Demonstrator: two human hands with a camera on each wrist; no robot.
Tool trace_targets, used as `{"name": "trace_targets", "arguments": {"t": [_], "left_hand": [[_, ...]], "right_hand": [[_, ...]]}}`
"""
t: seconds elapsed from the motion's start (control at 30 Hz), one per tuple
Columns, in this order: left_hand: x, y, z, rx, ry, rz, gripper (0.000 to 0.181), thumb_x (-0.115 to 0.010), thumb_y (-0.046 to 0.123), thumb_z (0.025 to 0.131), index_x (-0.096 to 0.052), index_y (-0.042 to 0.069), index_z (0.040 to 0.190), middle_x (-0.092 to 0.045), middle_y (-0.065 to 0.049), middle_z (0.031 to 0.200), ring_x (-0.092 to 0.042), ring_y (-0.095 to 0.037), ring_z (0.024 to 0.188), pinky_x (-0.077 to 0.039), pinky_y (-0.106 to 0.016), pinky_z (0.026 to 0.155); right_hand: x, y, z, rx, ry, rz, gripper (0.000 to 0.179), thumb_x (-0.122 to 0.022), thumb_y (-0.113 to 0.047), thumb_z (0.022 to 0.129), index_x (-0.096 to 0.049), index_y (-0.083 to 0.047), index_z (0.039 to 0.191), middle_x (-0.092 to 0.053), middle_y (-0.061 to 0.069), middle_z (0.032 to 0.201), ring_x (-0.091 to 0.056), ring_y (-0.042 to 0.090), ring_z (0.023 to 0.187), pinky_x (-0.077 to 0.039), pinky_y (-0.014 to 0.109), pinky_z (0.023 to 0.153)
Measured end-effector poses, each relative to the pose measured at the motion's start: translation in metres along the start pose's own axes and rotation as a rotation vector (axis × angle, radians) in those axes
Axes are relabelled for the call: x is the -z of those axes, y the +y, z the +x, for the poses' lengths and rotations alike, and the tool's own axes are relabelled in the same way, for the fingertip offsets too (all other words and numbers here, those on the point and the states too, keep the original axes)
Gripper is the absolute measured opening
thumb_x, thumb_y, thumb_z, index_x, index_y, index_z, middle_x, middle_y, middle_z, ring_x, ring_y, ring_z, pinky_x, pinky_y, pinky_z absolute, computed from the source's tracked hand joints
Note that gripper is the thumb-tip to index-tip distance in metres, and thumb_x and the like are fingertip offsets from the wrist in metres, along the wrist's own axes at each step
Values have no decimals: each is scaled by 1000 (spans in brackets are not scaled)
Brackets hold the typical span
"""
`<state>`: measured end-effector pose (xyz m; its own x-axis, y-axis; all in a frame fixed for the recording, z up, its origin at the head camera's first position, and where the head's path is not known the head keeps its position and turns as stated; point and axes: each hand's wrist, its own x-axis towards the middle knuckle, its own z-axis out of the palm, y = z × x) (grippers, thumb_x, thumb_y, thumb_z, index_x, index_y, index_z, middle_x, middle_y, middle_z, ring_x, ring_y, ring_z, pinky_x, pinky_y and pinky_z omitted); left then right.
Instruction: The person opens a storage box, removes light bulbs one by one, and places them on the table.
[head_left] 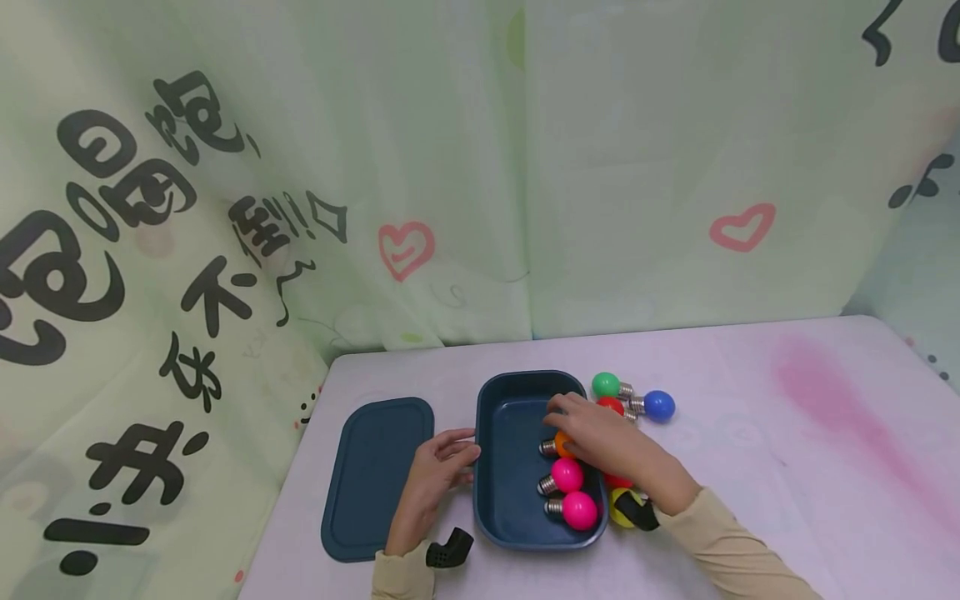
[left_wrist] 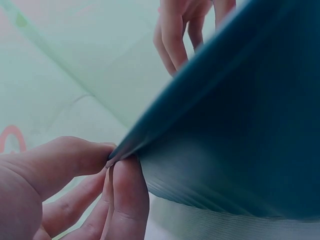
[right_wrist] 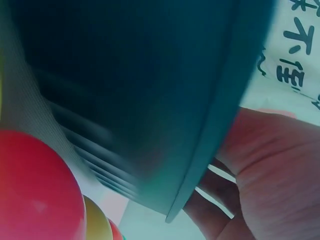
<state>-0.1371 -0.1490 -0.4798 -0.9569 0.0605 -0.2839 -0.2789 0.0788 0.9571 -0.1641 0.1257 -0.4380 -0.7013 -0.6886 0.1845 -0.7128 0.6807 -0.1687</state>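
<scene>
A dark blue rectangular box (head_left: 513,533) stands on the table. My left hand (head_left: 435,475) pinches its left rim; in the left wrist view the thumb (left_wrist: 70,160) and fingers meet at that edge. My right hand (head_left: 600,429) reaches over the right rim with fingers loosely bent downward, and no bulb shows in them. Beneath the palm, an orange bulb (head_left: 564,443) lies in the box, partly covered. Nearer the front inside are two pink bulbs, one (head_left: 567,475) behind the other (head_left: 580,510). The right wrist view shows the box wall (right_wrist: 125,75) beside the hand.
Right of the box lie a green bulb (head_left: 606,384), a blue bulb (head_left: 659,406), a red bulb (head_left: 611,405) and a yellow bulb (head_left: 619,507), some partly hidden by the right arm. A flat dark blue lid (head_left: 375,483) lies to the left. Printed curtains hang behind.
</scene>
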Motion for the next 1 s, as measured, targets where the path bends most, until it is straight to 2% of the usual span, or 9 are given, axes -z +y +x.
{"name": "trace_targets", "arguments": {"t": [0.37,0.73,1.0], "left_hand": [[1,-1,0,8,5,6,46,-75,25,90,-63,5,129,-71,-9,111,-69,-13,85,-58,-28,73],[1,-1,2,12,-4,-3,44,-75,24,90,-63,5,128,-71,-8,108,-68,-14,85,-58,-27,73],[1,-2,1,14,-4,-11,44,-75,23,89,-64,5,127,-71,-8,107,-68,-14,83,-58,-27,72]], "right_hand": [[-8,0,4,-3,-25,-16,22,-78,-10,84,-73,-5,104,-63,7,104,-58,19,91,-58,26,71],[-7,-2,8,-17,-59,-24,20,-78,-9,84,-74,-6,103,-63,5,97,-57,18,89,-57,25,69],[-4,-3,7,-6,-37,-28,20,-79,-11,84,-75,-6,103,-64,5,96,-57,18,88,-56,23,68]]}}
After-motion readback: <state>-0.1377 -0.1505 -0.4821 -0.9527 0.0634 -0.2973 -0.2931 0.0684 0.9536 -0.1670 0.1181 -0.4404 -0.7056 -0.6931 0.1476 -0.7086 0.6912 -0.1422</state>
